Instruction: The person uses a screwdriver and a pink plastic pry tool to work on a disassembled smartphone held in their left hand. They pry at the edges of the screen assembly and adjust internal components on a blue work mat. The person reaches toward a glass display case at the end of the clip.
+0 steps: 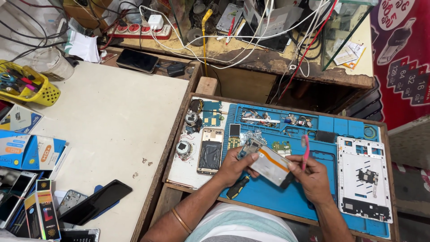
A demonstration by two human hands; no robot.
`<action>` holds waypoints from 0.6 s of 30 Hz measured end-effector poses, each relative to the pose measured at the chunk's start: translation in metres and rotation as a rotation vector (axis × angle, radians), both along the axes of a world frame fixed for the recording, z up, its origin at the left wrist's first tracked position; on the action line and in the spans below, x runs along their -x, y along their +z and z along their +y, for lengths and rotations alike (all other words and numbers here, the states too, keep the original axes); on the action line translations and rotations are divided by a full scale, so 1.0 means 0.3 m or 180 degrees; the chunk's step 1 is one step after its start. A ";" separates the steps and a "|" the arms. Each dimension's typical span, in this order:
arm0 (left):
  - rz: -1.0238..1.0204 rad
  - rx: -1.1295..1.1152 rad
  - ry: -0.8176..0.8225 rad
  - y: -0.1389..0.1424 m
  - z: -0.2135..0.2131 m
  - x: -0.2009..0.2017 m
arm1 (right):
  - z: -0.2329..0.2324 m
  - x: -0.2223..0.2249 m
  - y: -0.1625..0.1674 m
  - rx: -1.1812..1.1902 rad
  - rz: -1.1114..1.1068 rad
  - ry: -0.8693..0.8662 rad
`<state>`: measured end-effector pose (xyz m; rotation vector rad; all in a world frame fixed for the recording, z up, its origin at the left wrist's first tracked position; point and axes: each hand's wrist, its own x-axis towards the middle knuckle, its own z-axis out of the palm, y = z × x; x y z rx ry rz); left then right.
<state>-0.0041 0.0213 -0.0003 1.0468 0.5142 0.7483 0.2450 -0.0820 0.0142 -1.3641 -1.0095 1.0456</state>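
My left hand [234,167] grips the near end of an opened phone body [268,164], silver with an orange stripe, held tilted above the blue repair mat [268,197]. My right hand [312,175] holds the phone's other end and also pinches a thin pink tool [305,150] that points upward. A black-and-yellow screwdriver [237,187] lies on the mat just below my left wrist.
On the mat and tray lie a gold phone frame [210,150], small circuit boards [281,146], and a white phone frame [363,179] at right. A black phone [95,202] and boxes [33,152] sit on the left table. Tangled cables [251,36] cover the back shelf.
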 end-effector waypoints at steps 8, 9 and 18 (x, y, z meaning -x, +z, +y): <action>-0.0510 0.0372 0.0563 0.017 0.015 -0.001 | 0.002 0.049 0.035 0.0079 0.0184 0.1088; -0.0532 0.0422 0.0563 0.019 0.015 -0.001 | -0.002 0.061 0.040 0.0157 0.0142 0.1080; -0.0920 0.0723 0.0443 0.041 0.013 0.011 | -0.002 0.164 0.050 0.0284 0.0500 0.0858</action>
